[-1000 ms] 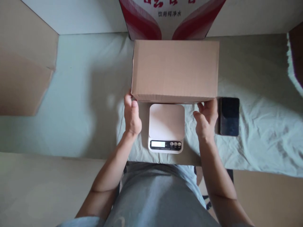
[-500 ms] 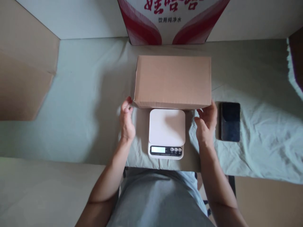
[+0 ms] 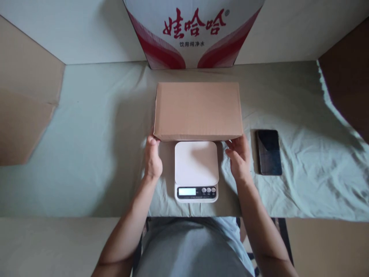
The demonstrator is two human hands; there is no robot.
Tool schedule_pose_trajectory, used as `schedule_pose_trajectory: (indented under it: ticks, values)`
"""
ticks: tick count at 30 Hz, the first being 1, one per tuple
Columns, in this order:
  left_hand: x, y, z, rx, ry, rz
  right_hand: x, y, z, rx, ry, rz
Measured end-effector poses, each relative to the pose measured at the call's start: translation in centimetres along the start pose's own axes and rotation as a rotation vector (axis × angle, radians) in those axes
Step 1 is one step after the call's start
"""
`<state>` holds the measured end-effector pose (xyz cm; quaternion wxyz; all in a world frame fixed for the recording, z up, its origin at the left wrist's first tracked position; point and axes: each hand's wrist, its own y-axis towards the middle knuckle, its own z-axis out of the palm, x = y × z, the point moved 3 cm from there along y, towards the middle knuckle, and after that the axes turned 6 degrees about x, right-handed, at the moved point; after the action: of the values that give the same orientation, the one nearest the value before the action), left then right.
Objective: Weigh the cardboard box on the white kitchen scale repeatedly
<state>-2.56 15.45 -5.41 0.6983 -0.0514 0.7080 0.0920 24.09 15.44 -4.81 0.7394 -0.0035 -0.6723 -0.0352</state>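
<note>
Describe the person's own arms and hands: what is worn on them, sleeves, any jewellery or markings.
Both arms are bare from above the elbow down. The left hand and right hand wear no gloves, and no rings, watch or markings show. A light grey-blue shirt covers the torso.

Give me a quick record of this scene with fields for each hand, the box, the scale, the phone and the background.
left hand: left hand at the near left corner of the cardboard box, fingers touching its lower edge
right hand: right hand at the near right corner, fingers under the edge
box: closed, plain brown, lying just behind the scale
scale: white digital scale, platform bare, display lit, digits unreadable
phone: dark phone, screen off, flat on the green cloth, right of the right hand
background: red and white carton standing against the wall
</note>
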Motion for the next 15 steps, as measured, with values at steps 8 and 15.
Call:
schedule_pose_trajectory:
  ticks: [8, 15]
  values:
    - [-1.9, 1.5, 0.7, 0.03, 0.016, 0.02, 2.3, 1.6, 1.2, 0.062, 0.008, -0.014]
    - [-7.7, -1.3, 0.8, 0.007, -0.051, 0.089, 7.0, -0.8, 0.9, -0.099, -0.065, -0.184]
